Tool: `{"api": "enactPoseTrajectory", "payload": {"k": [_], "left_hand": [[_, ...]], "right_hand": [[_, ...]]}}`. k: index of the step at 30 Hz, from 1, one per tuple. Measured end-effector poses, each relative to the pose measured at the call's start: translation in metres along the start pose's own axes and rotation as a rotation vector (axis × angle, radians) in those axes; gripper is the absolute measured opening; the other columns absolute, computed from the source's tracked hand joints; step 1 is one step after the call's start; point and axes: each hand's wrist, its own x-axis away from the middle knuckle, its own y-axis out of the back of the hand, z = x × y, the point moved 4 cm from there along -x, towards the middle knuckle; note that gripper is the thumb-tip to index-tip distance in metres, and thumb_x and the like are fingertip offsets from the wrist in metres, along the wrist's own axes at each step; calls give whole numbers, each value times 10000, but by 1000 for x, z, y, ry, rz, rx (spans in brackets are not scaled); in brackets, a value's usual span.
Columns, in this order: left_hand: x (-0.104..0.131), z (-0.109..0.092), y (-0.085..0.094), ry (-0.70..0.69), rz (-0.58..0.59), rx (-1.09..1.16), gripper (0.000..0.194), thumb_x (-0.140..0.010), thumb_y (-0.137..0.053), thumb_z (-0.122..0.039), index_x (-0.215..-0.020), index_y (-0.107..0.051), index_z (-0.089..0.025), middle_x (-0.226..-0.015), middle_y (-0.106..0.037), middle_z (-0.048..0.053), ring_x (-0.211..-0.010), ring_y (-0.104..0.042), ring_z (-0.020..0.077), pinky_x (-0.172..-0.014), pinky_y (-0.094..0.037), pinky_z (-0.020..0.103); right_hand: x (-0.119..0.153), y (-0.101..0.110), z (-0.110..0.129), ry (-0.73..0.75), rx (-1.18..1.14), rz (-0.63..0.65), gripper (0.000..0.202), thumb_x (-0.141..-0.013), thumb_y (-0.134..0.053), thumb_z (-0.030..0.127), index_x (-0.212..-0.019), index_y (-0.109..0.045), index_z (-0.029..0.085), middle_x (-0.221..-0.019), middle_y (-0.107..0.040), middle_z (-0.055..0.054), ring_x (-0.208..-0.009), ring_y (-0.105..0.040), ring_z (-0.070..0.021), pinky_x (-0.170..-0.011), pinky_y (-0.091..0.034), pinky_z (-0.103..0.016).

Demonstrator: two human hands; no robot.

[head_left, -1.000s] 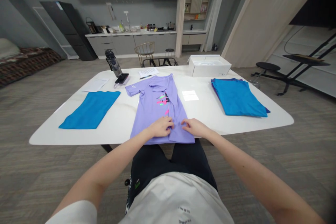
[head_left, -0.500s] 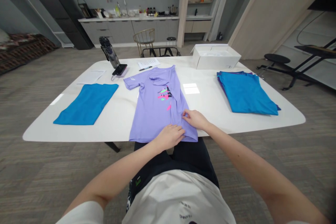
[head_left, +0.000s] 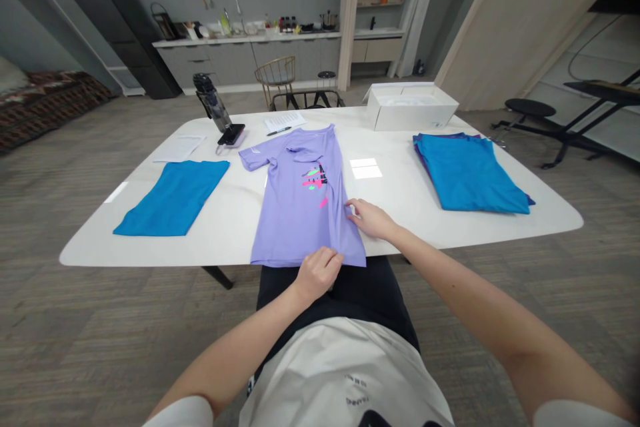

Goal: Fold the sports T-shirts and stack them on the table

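Note:
A purple T-shirt (head_left: 293, 213) with a pink, green and black print lies front up on the table, its neck away from me. Its left sleeve is spread out; the right side is folded inward over part of the print. At the bottom hem, my left hand (head_left: 320, 271) is closed, with the cloth pinched in its fingers. My right hand (head_left: 373, 219) is at the shirt's right edge, thumb and fingers curled at the cloth; the fingertips are partly hard to make out.
On the white table (head_left: 395, 233) lie a folded blue garment (head_left: 175, 199) at left and a stack of folded blue and purple garments (head_left: 470, 173) at right. Farther back are a white box (head_left: 413, 110), a dark bottle-like device (head_left: 213, 101), a phone (head_left: 231, 134), papers (head_left: 284, 121) and a pen (head_left: 279, 131).
The shirt's lower right corner has moved left, narrowing the hem and straightening the right edge. My left hand has shifted slightly left and down, my right hand slightly up. The view has tilted a little.

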Motion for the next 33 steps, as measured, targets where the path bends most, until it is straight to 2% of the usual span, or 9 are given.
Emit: {"api": "enactPoseTrajectory", "payload": {"k": [4, 7, 9, 11, 16, 21, 26, 30, 33], "left_hand": [[3, -9, 11, 65, 9, -21, 226, -960, -430, -129, -883, -617, -230, -808, -620, 60, -779, -610, 187, -683, -479, 312], [3, -13, 23, 112, 83, 16, 85, -852, -538, -162, -829, -590, -226, -795, -625, 57, -743, -604, 204, -658, -474, 340], [0, -9, 28, 122, 135, 102, 46, -819, -570, -188, -834, -584, -229, -773, -628, 41, -720, -604, 200, -668, -479, 345], [-8, 3, 29, 149, 159, 173, 44, -865, -557, -223, -880, -596, -237, -795, -642, 28, -744, -620, 193, -702, -490, 338], [-50, 60, 19, 304, 127, 133, 165, -978, -507, -309, -1072, -618, -230, -1041, -669, 55, -961, -648, 215, -843, -500, 349], [-91, 104, 5, 329, 147, 32, 179, -983, -516, -299, -1106, -627, -231, -1121, -654, 74, -1061, -626, 238, -915, -475, 375], [-127, 148, -5, 395, 142, 38, 202, -968, -535, -308, -1128, -632, -231, -1201, -638, 88, -1157, -602, 263, -953, -462, 397], [-168, 202, -8, 557, 112, 59, 271, -964, -519, -329, -1198, -617, -232, -1270, -618, 106, -1199, -593, 275, -988, -454, 416], [-203, 246, -8, 679, 60, 11, 354, -952, -509, -333, -1273, -582, -203, -1324, -602, 135, -1239, -572, 294, -1016, -444, 431]], "right_hand": [[-2, 0, 2, -36, 25, 18, 378, -968, -576, 239, -1345, -576, 209, -1077, -700, -91, -900, -649, -211, -752, -421, -286], [-3, -2, 3, -19, 30, 33, 346, -952, -603, 244, -1296, -617, 212, -1067, -696, -84, -904, -649, -207, -771, -430, -283], [-3, -3, 3, -1, 20, 38, 326, -950, -612, 250, -1273, -640, 220, -1063, -686, -74, -914, -652, -197, -811, -440, -279], [-4, -5, 3, 24, 13, 22, 306, -961, -612, 284, -1259, -656, 228, -1076, -668, -71, -928, -654, -191, -847, -447, -280], [-15, -8, 9, 102, 3, -28, 265, -972, -619, 332, -1203, -687, 220, -1070, -642, -68, -958, -651, -190, -872, -454, -281], [-33, -8, 9, 80, -29, -57, 237, -993, -589, 336, -1170, -680, 207, -1060, -661, -67, -946, -647, -183, -850, -453, -276], [-57, -4, 0, 28, -40, -66, 205, -1009, -541, 298, -1137, -672, 205, -1037, -679, -59, -900, -643, -167, -813, -439, -266], [-87, 0, -13, 25, -39, -75, 189, -1000, -535, 275, -1113, -675, 215, -1030, -694, -52, -895, -641, -171, -809, -430, -270], [-121, 6, -31, -21, -39, -99, 196, -992, -537, 269, -1124, -675, 228, -1039, -707, -51, -901, -643, -178, -807, -428, -275]]}}
